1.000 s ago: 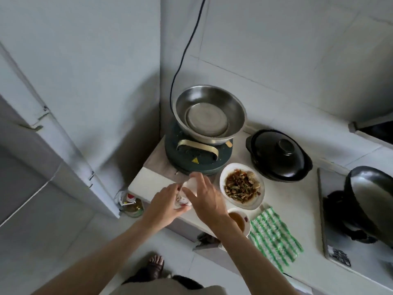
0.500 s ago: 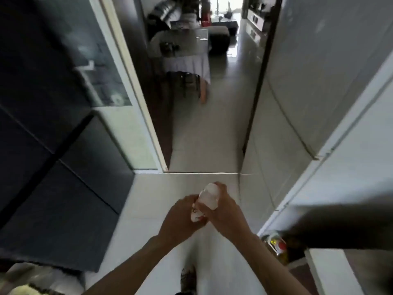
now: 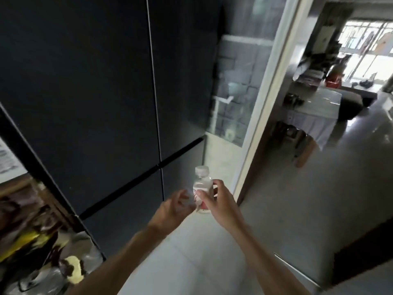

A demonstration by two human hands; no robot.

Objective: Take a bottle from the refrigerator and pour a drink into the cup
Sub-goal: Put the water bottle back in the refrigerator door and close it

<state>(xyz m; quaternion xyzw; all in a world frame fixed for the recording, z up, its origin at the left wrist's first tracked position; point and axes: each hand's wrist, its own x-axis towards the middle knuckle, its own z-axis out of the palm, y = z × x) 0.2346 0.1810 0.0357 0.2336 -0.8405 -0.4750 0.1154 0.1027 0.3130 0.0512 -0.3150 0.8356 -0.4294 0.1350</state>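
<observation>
While both forearms reach forward from the near edge, the right hand (image 3: 221,201) grips a small clear bottle (image 3: 202,188) upright, fingers and thumb curled round its labelled body, white cap on top. The left hand (image 3: 172,207) hovers just beside it, fingers loosely curled, holding nothing. The dark refrigerator (image 3: 95,92) stands closed to the left; a doorway lies far right.
</observation>
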